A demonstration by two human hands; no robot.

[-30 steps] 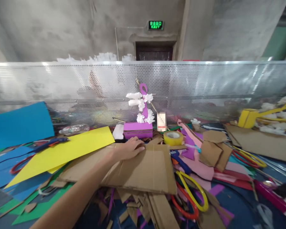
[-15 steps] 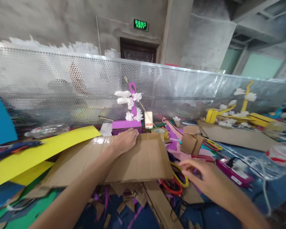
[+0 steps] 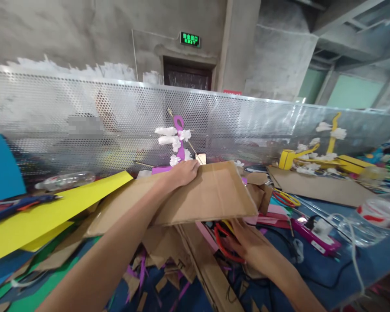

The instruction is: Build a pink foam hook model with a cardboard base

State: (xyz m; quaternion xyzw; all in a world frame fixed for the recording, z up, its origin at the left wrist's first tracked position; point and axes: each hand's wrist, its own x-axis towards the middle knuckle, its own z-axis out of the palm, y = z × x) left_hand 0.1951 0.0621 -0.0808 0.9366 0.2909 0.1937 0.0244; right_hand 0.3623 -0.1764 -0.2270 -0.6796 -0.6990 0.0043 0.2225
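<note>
My left hand [image 3: 183, 172] grips the far edge of a large brown cardboard sheet [image 3: 211, 197] and holds it tilted up off the pile. My right hand [image 3: 247, 245] reaches beneath the raised near-right corner of that sheet. Its fingers curl over the handles of red scissors [image 3: 219, 243]; the fingertips are partly hidden under the cardboard. A purple paper model with white tufts [image 3: 177, 143] stands just behind my left hand.
A perforated metal screen [image 3: 263, 121] runs across the back. A yellow sheet [image 3: 52, 208], a blue sheet [image 3: 0, 169] and a plastic bottle [image 3: 65, 180] lie left. A yellow model [image 3: 295, 158], flat cardboard [image 3: 318, 186] and a magenta tool [image 3: 315, 238] lie right. Paper and cardboard scraps lie everywhere.
My left hand has lifted the cardboard sheet's far edge. My right hand came into view and went under the sheet to the red scissors.
</note>
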